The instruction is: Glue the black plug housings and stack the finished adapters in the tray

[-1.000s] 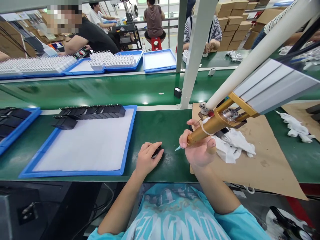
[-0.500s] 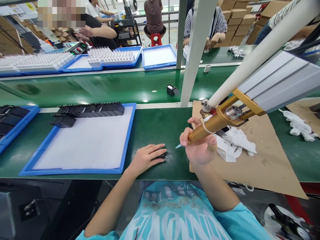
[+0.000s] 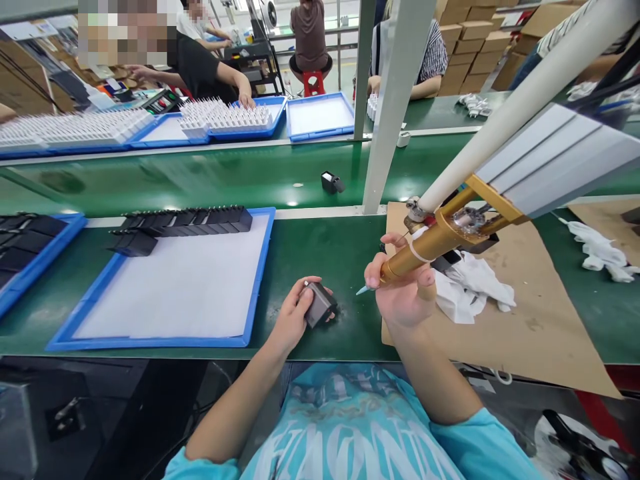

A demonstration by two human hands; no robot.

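Green workbench (image 3: pixel 315 243), cardboard boxes (image 3: pixel 473 47) stacked behind, left hand (image 3: pixel 294 312) grasping black block (image 3: pixel 321 307), right hand (image 3: pixel 403 300) holding gold tool (image 3: pixel 407 260)

left hand (image 3: pixel 295 312): now clasps black block (image 3: pixel 320 305), previously mostly covered
black box (image 3: pixel 330 182): farther left on belt (image 3: pixel 225 183)
co-worker's hand (image 3: pixel 245 97): now at white parts (image 3: pixel 227 117)

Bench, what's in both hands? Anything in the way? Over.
Left hand gripping black box. Right hand holding gold tool. White cloth beside right hand, not between box and tool.
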